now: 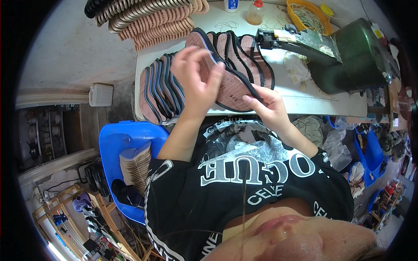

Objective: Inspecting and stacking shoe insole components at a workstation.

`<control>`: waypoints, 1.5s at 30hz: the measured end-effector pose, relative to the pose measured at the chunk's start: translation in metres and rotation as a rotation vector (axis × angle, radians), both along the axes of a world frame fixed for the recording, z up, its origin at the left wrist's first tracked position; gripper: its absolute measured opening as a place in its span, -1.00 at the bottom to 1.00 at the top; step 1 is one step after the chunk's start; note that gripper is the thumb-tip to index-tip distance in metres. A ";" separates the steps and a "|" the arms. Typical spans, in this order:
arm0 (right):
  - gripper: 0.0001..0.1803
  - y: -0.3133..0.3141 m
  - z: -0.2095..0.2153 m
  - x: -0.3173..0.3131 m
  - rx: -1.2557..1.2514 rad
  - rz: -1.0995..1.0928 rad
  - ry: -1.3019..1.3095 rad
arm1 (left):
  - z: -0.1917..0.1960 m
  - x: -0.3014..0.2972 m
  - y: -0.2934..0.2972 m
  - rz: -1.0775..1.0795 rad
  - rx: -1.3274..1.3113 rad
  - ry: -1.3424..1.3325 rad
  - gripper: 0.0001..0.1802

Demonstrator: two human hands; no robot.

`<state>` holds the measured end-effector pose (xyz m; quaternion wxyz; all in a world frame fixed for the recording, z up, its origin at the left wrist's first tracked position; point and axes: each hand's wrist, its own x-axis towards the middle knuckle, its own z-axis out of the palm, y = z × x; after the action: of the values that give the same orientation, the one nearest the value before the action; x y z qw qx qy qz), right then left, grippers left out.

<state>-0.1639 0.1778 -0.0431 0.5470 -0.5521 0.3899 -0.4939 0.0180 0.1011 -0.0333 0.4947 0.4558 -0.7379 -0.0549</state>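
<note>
A long shoe sole (230, 89) with a pinkish-brown lined face and a black rim is held at a slant over the near edge of the table. My right hand (272, 106) pinches its lower right end, thumb on the face. My left hand (196, 76) is over its upper left part, fingers curled and slightly blurred, thumb apart from them. Whether the left fingertips touch the sole I cannot tell. Several similar soles (159, 89) lean in a row at the left, and more soles (241, 56) lie behind the held one.
Stacked ridged tan and metallic pieces (150, 21) stand at the far left. A dark green machine (348, 61) reaches over the table's right side. Behind are a yellow basket (322, 24) of rubber bands and a red-capped bottle (255, 15). A blue bin (115, 139) sits left of me.
</note>
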 end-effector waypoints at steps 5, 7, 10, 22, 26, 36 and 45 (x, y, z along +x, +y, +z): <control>-0.65 0.003 -0.006 -0.005 0.085 0.001 -0.215 | -0.012 -0.005 -0.014 -0.175 0.414 0.911 -0.52; -0.68 0.002 -0.007 -0.010 0.150 0.083 -0.197 | -0.003 -0.002 -0.007 -0.398 1.008 1.362 -0.62; -0.58 -0.006 -0.022 -0.018 0.431 0.212 -0.640 | 0.002 -0.017 0.008 -0.444 0.896 1.264 -0.68; -0.41 -0.048 -0.022 -0.033 0.337 0.403 -0.343 | 0.009 -0.044 0.016 -0.719 0.833 0.855 -0.58; -0.57 -0.055 -0.012 -0.043 0.289 0.462 -0.227 | 0.011 -0.038 0.014 -0.785 0.931 0.783 -0.58; -0.48 -0.057 -0.027 -0.035 0.166 0.423 -0.383 | 0.011 -0.040 0.017 -0.889 0.993 0.832 -0.63; -0.76 -0.047 0.024 -0.042 0.213 0.166 0.010 | 0.006 -0.045 0.007 -0.636 0.715 0.706 -0.70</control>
<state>-0.2058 0.1305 -0.0194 0.6396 -0.5235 0.3960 -0.4000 -0.0272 0.1081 -0.0269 0.4851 0.3050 -0.5648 -0.5939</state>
